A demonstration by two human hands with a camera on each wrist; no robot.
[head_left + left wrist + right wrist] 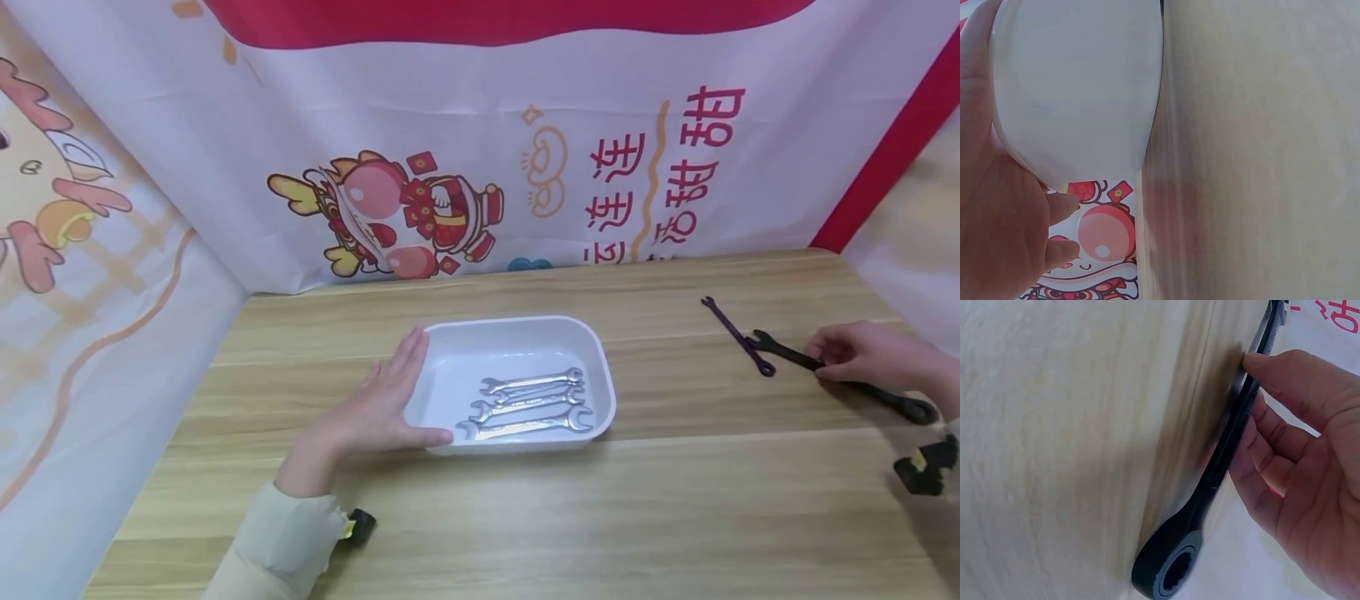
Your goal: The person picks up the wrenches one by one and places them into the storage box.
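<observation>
A white plastic tray (pixel 517 329) stands on the table with several silver open-end wrenches (pixel 528 407) lying side by side in it. My left hand (pixel 382 404) rests against the tray's left end, fingers fairly straight along the wall and thumb at the near rim. The tray's outer wall (pixel 1079 94) fills much of the left wrist view. At the right, my right hand (pixel 862 354) pinches a black combination wrench (pixel 791 354) by its shank, thumb on one side and fingers on the other. Its ring end (pixel 1169 565) shows large in the right wrist view.
A slim purple wrench (pixel 731 325) lies just left of the black wrench's open end, overlapping it in the head view. Printed cloth (pixel 465 100) hangs along the table's back and left edges. The wooden tabletop (pixel 600 517) extends toward me.
</observation>
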